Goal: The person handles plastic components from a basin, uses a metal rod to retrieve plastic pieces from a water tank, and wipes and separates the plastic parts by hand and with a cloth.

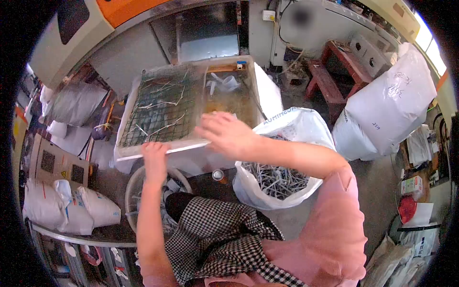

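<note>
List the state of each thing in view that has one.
Left hand: touching the tub's front rim.
Right hand: blurred; any grip unclear.
Tub: left part under mesh, right part uncovered.
Clear plastic pieces: inside the uncovered part.
White bag: open, filled with grey strips.
Round container: open, partly hidden.
Can: upright.
Large white sack: bulging.
</note>
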`<state>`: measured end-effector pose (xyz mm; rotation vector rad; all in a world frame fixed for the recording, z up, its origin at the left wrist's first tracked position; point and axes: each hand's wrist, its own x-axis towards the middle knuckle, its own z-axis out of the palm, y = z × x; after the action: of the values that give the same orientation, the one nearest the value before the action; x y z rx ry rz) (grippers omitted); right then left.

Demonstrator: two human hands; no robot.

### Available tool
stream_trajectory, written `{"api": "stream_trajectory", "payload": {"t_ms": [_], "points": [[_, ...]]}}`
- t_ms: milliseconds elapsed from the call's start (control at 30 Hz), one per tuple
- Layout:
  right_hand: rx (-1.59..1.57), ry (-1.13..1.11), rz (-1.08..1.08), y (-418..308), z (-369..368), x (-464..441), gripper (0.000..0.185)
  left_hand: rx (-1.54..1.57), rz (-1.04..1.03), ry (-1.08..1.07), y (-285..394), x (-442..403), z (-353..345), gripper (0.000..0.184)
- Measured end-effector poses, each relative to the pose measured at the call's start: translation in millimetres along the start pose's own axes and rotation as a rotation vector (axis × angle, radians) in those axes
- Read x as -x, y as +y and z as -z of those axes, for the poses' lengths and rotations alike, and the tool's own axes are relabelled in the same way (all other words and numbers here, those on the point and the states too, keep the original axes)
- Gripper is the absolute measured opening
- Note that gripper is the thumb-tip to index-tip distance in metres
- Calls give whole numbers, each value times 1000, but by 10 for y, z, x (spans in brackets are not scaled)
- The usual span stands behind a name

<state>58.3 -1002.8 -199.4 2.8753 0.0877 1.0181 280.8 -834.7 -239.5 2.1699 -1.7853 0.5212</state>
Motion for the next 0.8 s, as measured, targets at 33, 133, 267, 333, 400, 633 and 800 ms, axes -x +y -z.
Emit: {"api": "stream_trajectory", "payload": {"t_ms": [33, 133, 267, 333, 400, 633, 800], "points": [[-13, 2, -32, 128, 108, 49, 41, 2, 6, 42, -56, 2, 45, 25], [2, -218, -361, 738, 236, 245, 26, 135, 70, -24, -174, -25, 252, 18], [122, -700, -766, 1684, -62, 623, 31, 97, 39, -143, -170, -207, 264, 20], [100, -973, -706, 2155, -521, 832, 33, 85, 1, -133, -127, -291, 199, 21], [62, -1219, -624, 2572, -1084, 1036, 31, 76, -53, -140, -70, -334, 172, 21], [-267, -1464, -857, 2632, -2347, 1649, 26, 129, -15, -223, -98, -396, 28, 18], [-288, -1372, -960, 2637, -2444, 1794, 23, 169, 22, -197, -133, -467, -23, 16]]}}
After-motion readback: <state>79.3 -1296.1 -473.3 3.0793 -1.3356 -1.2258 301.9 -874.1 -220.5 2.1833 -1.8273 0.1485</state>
